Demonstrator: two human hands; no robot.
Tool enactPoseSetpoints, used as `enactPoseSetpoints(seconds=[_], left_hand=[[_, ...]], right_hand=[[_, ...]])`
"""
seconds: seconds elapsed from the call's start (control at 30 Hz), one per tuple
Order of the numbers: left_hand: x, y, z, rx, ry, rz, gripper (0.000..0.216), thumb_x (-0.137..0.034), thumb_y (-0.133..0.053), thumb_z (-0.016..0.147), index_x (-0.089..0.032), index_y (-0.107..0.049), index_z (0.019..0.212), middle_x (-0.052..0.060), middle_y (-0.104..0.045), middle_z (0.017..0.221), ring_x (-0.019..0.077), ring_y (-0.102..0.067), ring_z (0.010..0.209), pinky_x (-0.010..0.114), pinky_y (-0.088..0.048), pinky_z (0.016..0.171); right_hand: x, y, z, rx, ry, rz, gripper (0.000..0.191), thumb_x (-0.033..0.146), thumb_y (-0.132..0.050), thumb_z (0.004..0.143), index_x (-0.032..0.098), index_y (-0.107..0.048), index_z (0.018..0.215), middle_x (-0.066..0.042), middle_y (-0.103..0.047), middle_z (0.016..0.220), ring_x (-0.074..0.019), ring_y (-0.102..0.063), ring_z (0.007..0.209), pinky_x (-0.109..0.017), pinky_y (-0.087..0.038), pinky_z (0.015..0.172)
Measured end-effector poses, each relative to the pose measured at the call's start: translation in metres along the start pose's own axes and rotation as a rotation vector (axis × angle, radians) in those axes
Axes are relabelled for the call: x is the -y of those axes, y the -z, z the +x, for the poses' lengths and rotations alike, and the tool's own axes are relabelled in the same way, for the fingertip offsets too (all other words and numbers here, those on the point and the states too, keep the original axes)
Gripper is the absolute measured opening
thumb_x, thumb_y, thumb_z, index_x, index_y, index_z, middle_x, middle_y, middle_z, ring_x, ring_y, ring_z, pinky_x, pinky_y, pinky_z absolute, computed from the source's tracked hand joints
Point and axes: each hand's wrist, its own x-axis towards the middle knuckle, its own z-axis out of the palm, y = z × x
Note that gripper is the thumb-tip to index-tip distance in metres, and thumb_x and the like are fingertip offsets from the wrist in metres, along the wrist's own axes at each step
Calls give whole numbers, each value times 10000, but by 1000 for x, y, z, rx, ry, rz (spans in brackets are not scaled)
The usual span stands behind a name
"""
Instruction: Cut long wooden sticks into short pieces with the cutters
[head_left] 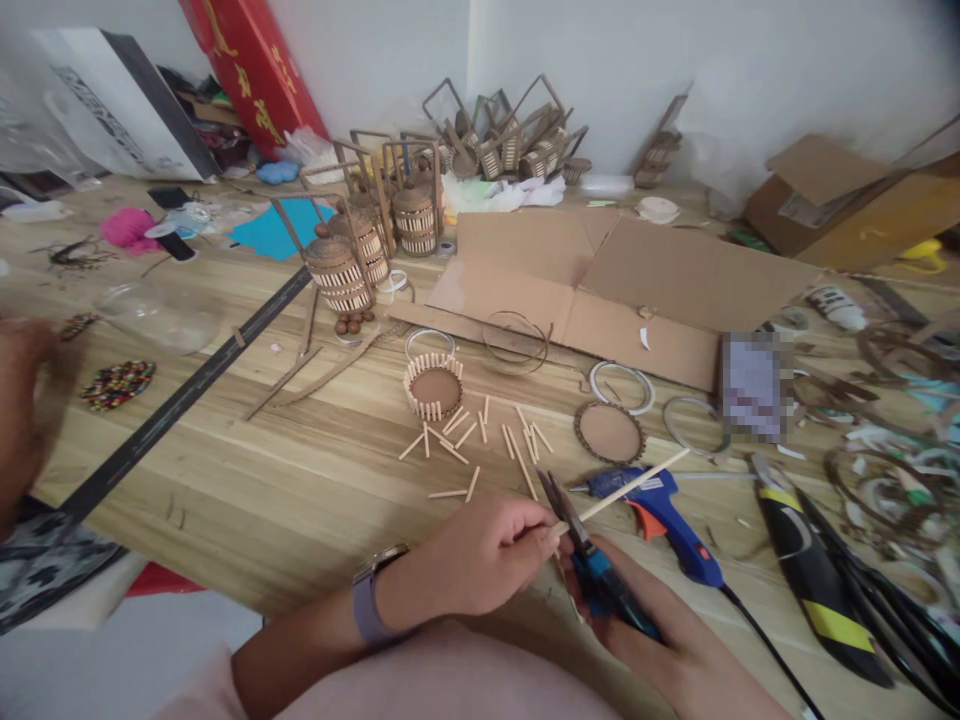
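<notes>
My left hand (487,555), with a watch on the wrist, pinches one end of a thin wooden stick (637,488). The stick points up to the right and crosses the jaws of blue-handled pliers (600,565) or cutters. My right hand (645,630) is wrapped round their handles, and the jaws look slightly apart. Short cut stick pieces (454,440) lie scattered beyond my hands. Behind them stands a small round basket base (435,388) ringed with upright sticks. To the right lies a flat cardboard disc (611,432) with a corrugated rim.
A blue glue gun (675,510) lies right of my hands, near a black-and-yellow cutter (814,570) and dark scissors. Small finished baskets (337,272) stand behind, by flattened cardboard (517,270). Another person's hand (26,390) is at the left edge, near a beaded piece (118,385).
</notes>
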Motion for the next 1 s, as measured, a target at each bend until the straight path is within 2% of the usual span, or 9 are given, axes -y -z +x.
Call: enactPoseSetpoints(seconds=[0.17,0.3,0.43,0.5,0.57,0.7,0.77,0.9,1.0], left_hand=[[3,-1,1,-52,-27,32,290,-290,-429,934,-168,-483,677,-50,-448,576,85,-421,560,223,-264,534],[5,1,1,-54,-33,-109,305,-369,-399,960,-168,-535,776,-50,-482,583,86,-430,531,211,-308,532],[8,9,2,-250,-87,-212,341,-436,-357,980,-169,-568,951,-62,-462,591,93,-413,532,211,-328,548],[10,12,4,-350,-59,-124,335,-418,-344,990,-175,-573,970,-60,-463,593,100,-430,543,219,-331,565],[12,13,6,-363,-44,46,317,-387,-359,992,-176,-584,919,-45,-496,620,109,-471,585,232,-334,591],[16,8,9,-295,-92,351,315,-333,-378,995,-170,-600,840,12,-609,761,153,-548,733,264,-363,669],[16,5,9,-292,-107,445,293,-301,-395,992,-171,-617,850,33,-644,812,179,-569,785,287,-387,712],[18,2,8,-364,-137,529,211,-217,-443,971,-188,-647,923,38,-674,878,207,-594,856,338,-436,793],[21,0,9,-587,-212,635,267,-227,-477,958,-172,-577,1200,100,-639,1140,258,-548,1078,431,-420,949]], right_hand=[[1,2,4,26,22,-85,355,289,-559,790,221,-643,1129,-51,-677,941,-270,-617,970,-360,-504,885],[0,3,3,23,-9,-31,433,299,-574,793,236,-603,1220,-54,-683,1051,-269,-621,1045,-360,-474,943],[-4,2,-2,-81,-3,44,315,367,-597,813,251,-647,1101,-52,-698,1051,-272,-623,1058,-348,-468,954],[-5,3,-1,-160,38,-25,257,423,-572,852,238,-639,1017,-57,-697,970,-258,-639,962,-333,-503,886],[-5,5,3,-258,114,-162,231,437,-534,887,234,-602,975,-63,-680,937,-244,-634,914,-326,-513,846],[1,8,24,-500,354,-436,136,363,-493,922,247,-545,971,-112,-631,1196,-263,-595,1102,-378,-467,934],[3,8,38,-558,499,-535,121,333,-501,915,250,-547,990,-120,-601,1281,-273,-570,1176,-392,-462,944],[0,4,57,-535,561,-669,102,294,-479,912,240,-545,967,-62,-692,892,-236,-677,843,-316,-515,697],[-3,0,59,-598,546,-715,108,300,-449,925,234,-533,915,-26,-646,738,-222,-656,696,-286,-478,580]])
